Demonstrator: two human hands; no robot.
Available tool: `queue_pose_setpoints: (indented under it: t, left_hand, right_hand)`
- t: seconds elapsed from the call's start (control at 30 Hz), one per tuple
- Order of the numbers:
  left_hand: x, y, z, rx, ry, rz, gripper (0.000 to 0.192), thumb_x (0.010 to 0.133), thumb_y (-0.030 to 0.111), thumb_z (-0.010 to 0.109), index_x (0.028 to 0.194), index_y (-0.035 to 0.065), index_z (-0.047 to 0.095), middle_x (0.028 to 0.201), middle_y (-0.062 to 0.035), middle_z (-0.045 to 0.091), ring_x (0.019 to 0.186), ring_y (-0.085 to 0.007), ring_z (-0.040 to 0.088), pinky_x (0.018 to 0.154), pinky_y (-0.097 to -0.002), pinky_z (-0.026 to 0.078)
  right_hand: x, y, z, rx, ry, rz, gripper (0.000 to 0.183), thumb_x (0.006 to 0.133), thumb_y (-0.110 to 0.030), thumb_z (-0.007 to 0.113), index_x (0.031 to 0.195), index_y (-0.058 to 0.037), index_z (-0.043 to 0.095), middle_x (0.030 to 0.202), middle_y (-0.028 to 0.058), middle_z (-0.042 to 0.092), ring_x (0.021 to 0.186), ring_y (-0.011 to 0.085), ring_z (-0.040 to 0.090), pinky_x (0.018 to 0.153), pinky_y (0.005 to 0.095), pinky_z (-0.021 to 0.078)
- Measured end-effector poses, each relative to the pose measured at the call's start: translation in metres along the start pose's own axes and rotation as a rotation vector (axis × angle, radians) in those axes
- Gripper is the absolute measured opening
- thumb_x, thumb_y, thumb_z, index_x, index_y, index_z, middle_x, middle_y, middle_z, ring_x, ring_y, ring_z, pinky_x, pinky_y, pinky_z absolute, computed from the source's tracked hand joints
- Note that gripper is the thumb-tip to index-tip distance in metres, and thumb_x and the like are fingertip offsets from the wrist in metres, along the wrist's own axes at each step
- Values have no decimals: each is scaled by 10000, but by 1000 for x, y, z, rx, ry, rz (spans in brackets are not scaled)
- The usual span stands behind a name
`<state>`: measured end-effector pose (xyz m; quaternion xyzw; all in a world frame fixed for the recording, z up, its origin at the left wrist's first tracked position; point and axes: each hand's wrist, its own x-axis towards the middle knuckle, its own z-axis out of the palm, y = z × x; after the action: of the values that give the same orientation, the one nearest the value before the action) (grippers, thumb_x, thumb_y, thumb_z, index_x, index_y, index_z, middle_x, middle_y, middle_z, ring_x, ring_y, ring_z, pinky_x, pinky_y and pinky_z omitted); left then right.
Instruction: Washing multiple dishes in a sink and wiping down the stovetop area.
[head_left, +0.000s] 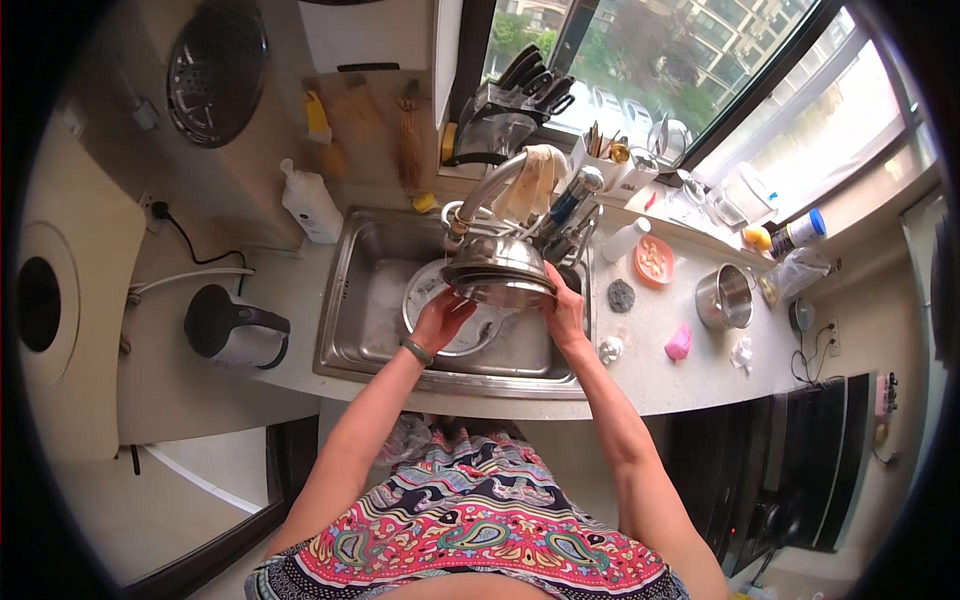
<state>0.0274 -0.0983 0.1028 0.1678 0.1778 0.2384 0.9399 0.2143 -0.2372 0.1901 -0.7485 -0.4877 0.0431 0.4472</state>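
Note:
Both hands hold tilted stainless steel bowls, stacked together, above the sink. My left hand grips the lower left rim from below, a bangle on its wrist. At the right rim, my right hand has its fingers around the edge. A round pale basin lies in the sink beneath them, partly hidden by the bowls and my left hand. The curved faucet ends close to the bowls' upper left side, and a beige cloth drapes over it.
An electric kettle stands left of the sink, a white bottle behind it. On the right counter are a steel wool scrubber, a pink dish and a steel pot. A knife block stands by the window.

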Motion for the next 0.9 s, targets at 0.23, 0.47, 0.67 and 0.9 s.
queue_pose_setpoints:
  t: [0.23,0.47,0.67,0.9]
  left_hand:
    - [-1,5,34,-2,-63,74,292,876,232,492,1131,91,506,1111,-61,547,1007,-211,528,901,-363,442]
    - [1,-1,53,189,9,257,236,892,207,469,1109,126,515,1085,-36,548,1017,-199,516,865,-361,454]
    - [1,-12,74,71,194,349,228,904,238,417,1077,132,522,1051,-34,539,968,-189,515,823,-372,471]
    - [-3,-23,100,45,382,554,258,900,255,377,1105,177,513,1074,-1,524,1006,-153,486,791,-329,473]
  right_hand:
    - [19,-21,-23,-74,55,-356,582,697,79,554,1250,-61,440,825,167,586,750,307,599,678,345,482]
    - [32,-24,-47,-61,-10,-458,609,704,81,533,1279,-67,399,818,171,574,734,321,575,674,368,472]
    - [37,-18,-49,-27,-16,-471,561,736,52,534,1269,-71,412,848,183,581,755,327,579,679,377,472]
    - [39,-29,-50,10,35,-494,542,749,34,543,1265,-77,420,856,191,586,770,333,591,682,382,479]
